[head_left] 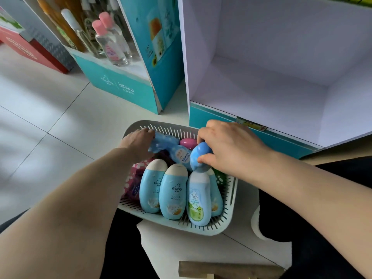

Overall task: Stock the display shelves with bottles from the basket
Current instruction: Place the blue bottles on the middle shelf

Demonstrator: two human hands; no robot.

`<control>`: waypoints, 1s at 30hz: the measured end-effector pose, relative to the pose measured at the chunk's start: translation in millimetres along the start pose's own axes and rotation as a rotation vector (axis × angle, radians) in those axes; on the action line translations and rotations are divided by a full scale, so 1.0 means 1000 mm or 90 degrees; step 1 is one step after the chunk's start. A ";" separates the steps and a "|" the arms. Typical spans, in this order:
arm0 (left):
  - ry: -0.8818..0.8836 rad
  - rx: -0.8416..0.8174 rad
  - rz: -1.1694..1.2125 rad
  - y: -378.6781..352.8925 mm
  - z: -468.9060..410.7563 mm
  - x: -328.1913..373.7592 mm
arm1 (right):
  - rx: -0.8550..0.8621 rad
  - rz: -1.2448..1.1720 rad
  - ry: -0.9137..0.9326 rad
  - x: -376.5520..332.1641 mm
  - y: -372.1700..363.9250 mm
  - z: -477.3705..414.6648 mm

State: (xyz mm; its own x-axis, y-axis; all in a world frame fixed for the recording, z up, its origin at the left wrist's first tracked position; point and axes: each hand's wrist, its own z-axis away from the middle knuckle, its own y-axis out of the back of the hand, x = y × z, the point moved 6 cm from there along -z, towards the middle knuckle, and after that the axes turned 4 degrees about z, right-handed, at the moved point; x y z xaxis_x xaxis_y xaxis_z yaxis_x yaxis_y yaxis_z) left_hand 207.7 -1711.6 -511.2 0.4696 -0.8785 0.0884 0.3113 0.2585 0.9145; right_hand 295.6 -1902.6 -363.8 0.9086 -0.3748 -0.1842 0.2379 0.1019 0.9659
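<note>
A grey slotted basket (203,228) sits on the floor in front of me, full of light blue bottles (173,194) with white caps. My left hand (138,140) reaches into the basket's far left corner and grips a blue bottle (163,142) lying on its side. My right hand (227,147) pinches the rounded blue cap of another bottle (199,155) near the basket's far right. Just behind the basket stands a white display shelf (267,93) with a teal front lip; nothing stands on it.
To the left stands a teal display stand (120,85) holding clear bottles with pink caps (110,45). Red and grey boxes (34,49) lie at far left. A pink packet (132,184) and a pink-capped item (188,142) share the basket. White tiled floor surrounds it.
</note>
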 end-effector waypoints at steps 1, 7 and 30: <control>0.003 0.024 0.051 0.007 0.004 0.001 | -0.002 0.000 -0.002 0.000 0.000 0.000; 0.043 0.030 0.431 0.029 0.030 0.014 | 0.020 -0.001 -0.027 0.004 -0.002 0.001; -0.015 0.165 0.656 0.118 0.123 0.114 | 0.205 -0.116 -0.121 0.035 0.082 0.087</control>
State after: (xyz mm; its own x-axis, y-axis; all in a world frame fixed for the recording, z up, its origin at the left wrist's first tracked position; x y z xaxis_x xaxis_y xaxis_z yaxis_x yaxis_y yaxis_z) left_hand 196.2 -1831.2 -344.4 0.3896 -0.2920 0.8735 -0.4151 0.7909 0.4495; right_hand 317.0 -1987.7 -275.7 0.7749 -0.5268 -0.3494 0.2412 -0.2645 0.9337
